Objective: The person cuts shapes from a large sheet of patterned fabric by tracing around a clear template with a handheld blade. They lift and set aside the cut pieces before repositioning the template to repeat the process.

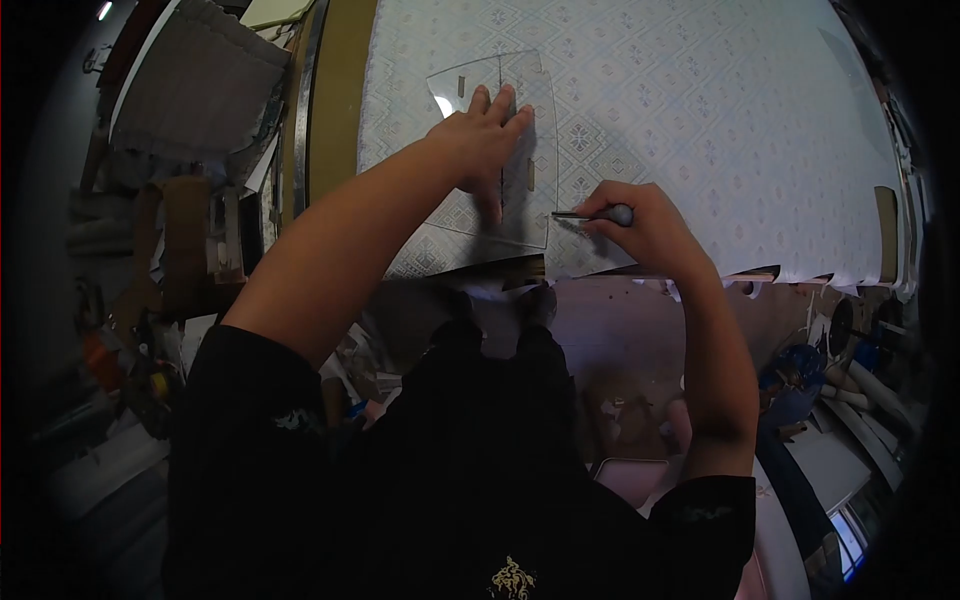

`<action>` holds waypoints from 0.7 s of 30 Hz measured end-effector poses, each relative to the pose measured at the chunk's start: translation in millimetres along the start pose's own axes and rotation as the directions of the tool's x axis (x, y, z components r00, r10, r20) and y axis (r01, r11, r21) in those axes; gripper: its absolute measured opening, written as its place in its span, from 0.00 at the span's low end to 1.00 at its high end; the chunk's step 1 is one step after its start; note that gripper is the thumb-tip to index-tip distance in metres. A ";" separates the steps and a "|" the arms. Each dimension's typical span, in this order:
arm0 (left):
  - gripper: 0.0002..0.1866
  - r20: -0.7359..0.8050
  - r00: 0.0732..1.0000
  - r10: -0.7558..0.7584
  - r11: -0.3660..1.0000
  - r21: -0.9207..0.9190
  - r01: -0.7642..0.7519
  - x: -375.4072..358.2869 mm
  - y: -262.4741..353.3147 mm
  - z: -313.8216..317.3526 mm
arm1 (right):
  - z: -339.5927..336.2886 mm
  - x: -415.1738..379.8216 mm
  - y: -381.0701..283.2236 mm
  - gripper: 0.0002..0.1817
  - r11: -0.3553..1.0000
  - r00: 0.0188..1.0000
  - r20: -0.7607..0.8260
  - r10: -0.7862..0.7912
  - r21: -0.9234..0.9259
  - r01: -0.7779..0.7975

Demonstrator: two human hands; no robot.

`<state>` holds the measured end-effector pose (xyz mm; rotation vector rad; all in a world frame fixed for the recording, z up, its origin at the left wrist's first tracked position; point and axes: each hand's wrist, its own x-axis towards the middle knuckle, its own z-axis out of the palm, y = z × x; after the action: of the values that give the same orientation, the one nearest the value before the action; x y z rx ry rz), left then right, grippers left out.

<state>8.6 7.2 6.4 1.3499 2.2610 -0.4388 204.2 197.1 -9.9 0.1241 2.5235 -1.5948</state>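
A clear, stiff template (540,105) with slightly curved edges and a dark line down its middle lies on pale patterned fabric (720,130). My left hand (484,145) presses on the template with fingers spread, its thumb toward the near edge. To the right, my right hand (640,225) pinches a slim tool (620,214) with a thin shaft and a rounded grey end, much like an awl. The tool lies almost level, its tip at the template's right edge near the lower right corner. Part of the shaft is hidden by my fingers.
Left of the fabric, a metal straightedge (303,120) runs along a tan strip (338,110). Grey folded cloth (205,85) sits farther left. The table's near edge is just before my body. Rolls and scraps (865,385) clutter the lower right.
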 end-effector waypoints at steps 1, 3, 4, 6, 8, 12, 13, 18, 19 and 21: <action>0.83 -0.008 1.000 0.003 1.000 0.001 -0.003 0.4 -0.3 0.6 | -2.7 1.6 -1.8 0.09 1.000 1.000 0.028 -0.003 -0.024 0.003; 0.84 -0.014 1.000 0.000 1.000 -0.001 0.000 0.5 -0.5 2.0 | -5.1 5.2 0.2 0.09 0.999 0.998 0.063 -0.009 -0.047 0.011; 0.84 -0.020 1.000 0.002 1.000 0.004 -0.002 0.6 -0.5 2.2 | -6.6 6.6 3.0 0.09 0.998 0.997 0.072 -0.039 -0.052 0.043; 0.84 -0.025 1.000 0.001 1.000 0.007 -0.001 0.9 -0.2 2.5 | -8.1 9.6 6.0 0.09 0.996 0.994 0.085 -0.070 -0.055 0.075; 0.84 -0.024 1.000 0.000 1.000 0.022 0.001 1.2 0.3 2.4 | -9.3 12.1 7.7 0.09 0.990 0.989 0.108 -0.098 -0.091 0.108; 0.84 -0.012 1.000 -0.002 0.999 0.039 0.002 2.7 1.3 1.0 | -7.5 17.2 2.4 0.09 0.970 0.981 0.139 -0.135 -0.185 0.159; 0.84 -0.008 1.000 0.001 0.999 0.039 -0.001 2.8 1.5 -0.1 | -6.6 18.3 2.8 0.09 0.964 0.980 0.129 -0.152 -0.198 0.175; 0.85 -0.018 1.000 0.009 0.997 0.074 -0.007 4.6 2.1 2.2 | 4.9 16.0 38.5 0.10 0.974 0.971 0.088 -0.223 -0.010 0.225; 0.85 -0.002 1.000 0.008 0.997 0.073 -0.008 4.7 2.4 0.8 | 7.5 15.0 42.6 0.10 0.972 0.971 0.059 -0.233 0.058 0.230; 0.85 0.012 1.000 0.010 0.997 0.072 -0.011 4.5 3.0 0.4 | 7.8 13.4 44.7 0.10 0.964 0.970 0.027 -0.240 0.124 0.235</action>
<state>9.6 11.7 3.6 1.3907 2.2468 -0.5281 198.5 209.1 -55.3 -0.2055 2.4878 -1.8157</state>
